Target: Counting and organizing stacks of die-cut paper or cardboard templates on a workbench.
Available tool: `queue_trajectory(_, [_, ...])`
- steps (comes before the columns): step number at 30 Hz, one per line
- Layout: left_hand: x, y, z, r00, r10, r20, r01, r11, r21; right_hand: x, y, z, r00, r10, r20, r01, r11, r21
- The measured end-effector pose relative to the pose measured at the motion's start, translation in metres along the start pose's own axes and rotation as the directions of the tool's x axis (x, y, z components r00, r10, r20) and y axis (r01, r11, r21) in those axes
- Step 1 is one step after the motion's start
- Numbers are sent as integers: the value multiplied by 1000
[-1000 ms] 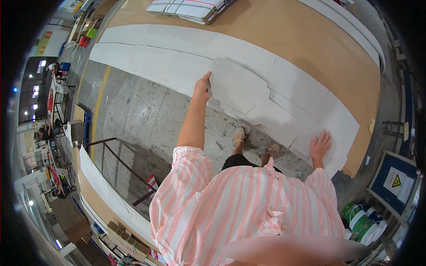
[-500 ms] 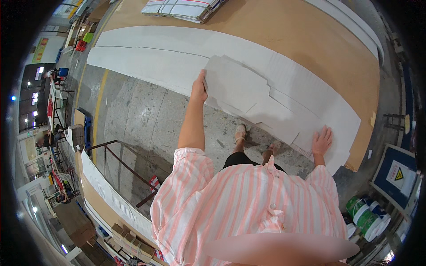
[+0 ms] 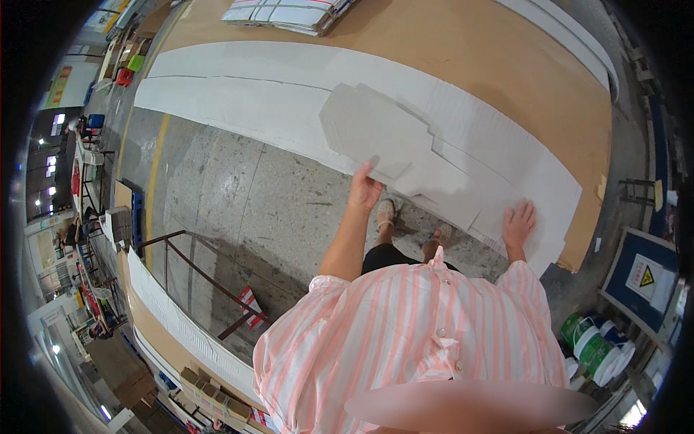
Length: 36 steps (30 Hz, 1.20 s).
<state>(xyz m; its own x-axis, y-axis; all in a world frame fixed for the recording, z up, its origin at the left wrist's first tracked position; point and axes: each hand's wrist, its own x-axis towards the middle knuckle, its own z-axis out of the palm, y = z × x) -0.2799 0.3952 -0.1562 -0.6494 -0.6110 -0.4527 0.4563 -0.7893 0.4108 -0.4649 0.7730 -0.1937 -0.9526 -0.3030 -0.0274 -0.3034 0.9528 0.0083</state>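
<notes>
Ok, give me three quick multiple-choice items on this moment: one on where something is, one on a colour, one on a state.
1. Where is the left hand?
A. on the near edge of the grey cardboard sheets
B. on the green buckets
C. on the metal railing

2. What colour is the worktable under the white sheets?
A. blue
B. brown
C. black

3. How is the right hand?
A. closed in a fist in the air
B. holding a bucket
C. flat, fingers spread, on the sheets

Key: 1 A, its fingers grip the stack's edge. 2 B, bare brown board shows beyond the sheets. 3 C, the palm lies pressed down on white sheet.
</notes>
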Motion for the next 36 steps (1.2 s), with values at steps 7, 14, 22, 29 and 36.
queue_trajectory(7, [1, -20, 2, 915, 403, 3, -243, 546, 802, 3, -13, 3, 994, -43, -103, 55, 992, 114])
queue_trajectory(14, [0, -26, 23, 955, 218, -200, -123, 908, 400, -2, -18, -16, 1000, 28, 2, -28, 994, 102])
queue_trajectory(22, [6, -29, -9, 884, 453, 117, -361, 499, 788, -1, -17, -11, 1000, 10, 2, -10, 997, 78])
queue_trajectory(29, [4, -17, -2, 936, 351, -13, -173, 494, 852, -2, -17, -13, 1000, 21, 5, -21, 995, 96])
queue_trajectory(36, [3, -12, 2, 980, 107, -167, -1, 842, 539, -3, -9, -10, 1000, 22, -12, -21, 997, 78])
